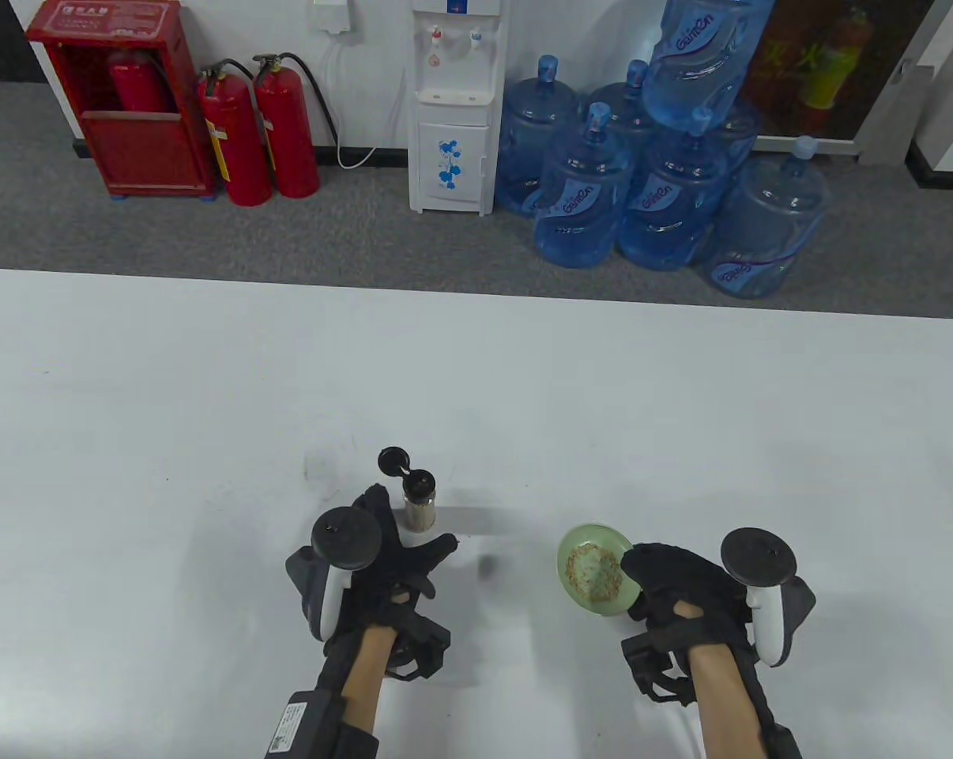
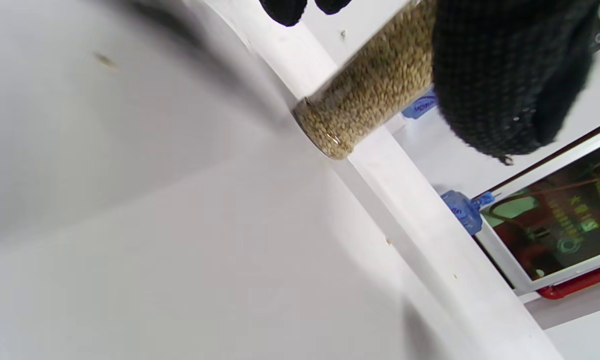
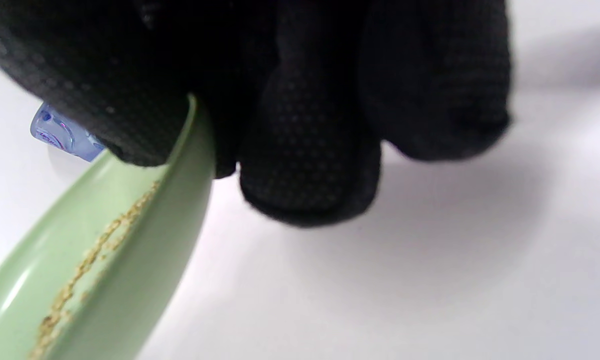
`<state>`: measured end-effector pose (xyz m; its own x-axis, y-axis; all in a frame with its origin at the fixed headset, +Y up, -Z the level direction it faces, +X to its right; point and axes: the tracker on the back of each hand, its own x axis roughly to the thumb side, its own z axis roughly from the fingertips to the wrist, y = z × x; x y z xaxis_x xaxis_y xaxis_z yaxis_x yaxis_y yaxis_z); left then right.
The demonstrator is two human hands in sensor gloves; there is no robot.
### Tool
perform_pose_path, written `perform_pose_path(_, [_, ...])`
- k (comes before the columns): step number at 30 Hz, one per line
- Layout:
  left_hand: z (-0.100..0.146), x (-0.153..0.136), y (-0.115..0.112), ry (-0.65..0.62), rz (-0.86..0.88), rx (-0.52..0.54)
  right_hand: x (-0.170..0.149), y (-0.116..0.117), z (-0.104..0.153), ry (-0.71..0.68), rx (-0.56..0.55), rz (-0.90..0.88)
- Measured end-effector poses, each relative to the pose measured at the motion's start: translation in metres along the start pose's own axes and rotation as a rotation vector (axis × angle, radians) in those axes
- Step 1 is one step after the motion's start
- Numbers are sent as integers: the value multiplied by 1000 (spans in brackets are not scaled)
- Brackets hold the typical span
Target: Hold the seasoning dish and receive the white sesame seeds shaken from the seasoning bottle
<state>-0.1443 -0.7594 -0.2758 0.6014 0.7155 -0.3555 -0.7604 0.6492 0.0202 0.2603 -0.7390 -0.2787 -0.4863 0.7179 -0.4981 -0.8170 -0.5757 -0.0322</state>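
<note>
A clear seasoning bottle point(image 1: 419, 510) full of sesame seeds stands upright on the white table point(image 1: 208, 395), its black flip cap point(image 1: 393, 460) hanging open. My left hand point(image 1: 410, 541) lies just in front of the bottle with fingers spread, one finger to its left and the thumb to its right; I see no closed grip. In the left wrist view the bottle point(image 2: 375, 85) shows behind my thumb point(image 2: 505, 80). My right hand point(image 1: 636, 571) pinches the right rim of a light green dish point(image 1: 583, 589) holding a layer of seeds. The right wrist view shows the dish point(image 3: 130, 280), thumb on the rim, fingers point(image 3: 310, 160) beneath.
A few stray seeds lie on the table near the bottle. Beyond the table's far edge stand blue water jugs point(image 1: 650, 190), a white water dispenser point(image 1: 453, 111) and red fire extinguishers point(image 1: 263, 126) on grey floor.
</note>
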Motion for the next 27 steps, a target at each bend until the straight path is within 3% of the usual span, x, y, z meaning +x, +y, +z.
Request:
perform_pose_path(6, [31,-14,16,-62,-6,32,-2,-4,0,8,-49,5])
perform_pose_path(10, [45,-18,21,-119,110,92,-4,-4,0,12,-67,10])
perform_pose_path(13, [46,-19,24,-135,86,105,-5,-2,0,13,-67,18])
perform_pose_path(17, [50,-22,32,-161,-17,213,-1,-1,-4,20,-67,-16])
perform_pose_path(20, [50,-24,34,-155,-13,224,11,-1,-11,42,-91,-31])
perform_pose_path(27, [52,-23,34,-157,31,219,35,17,-39,124,-184,129])
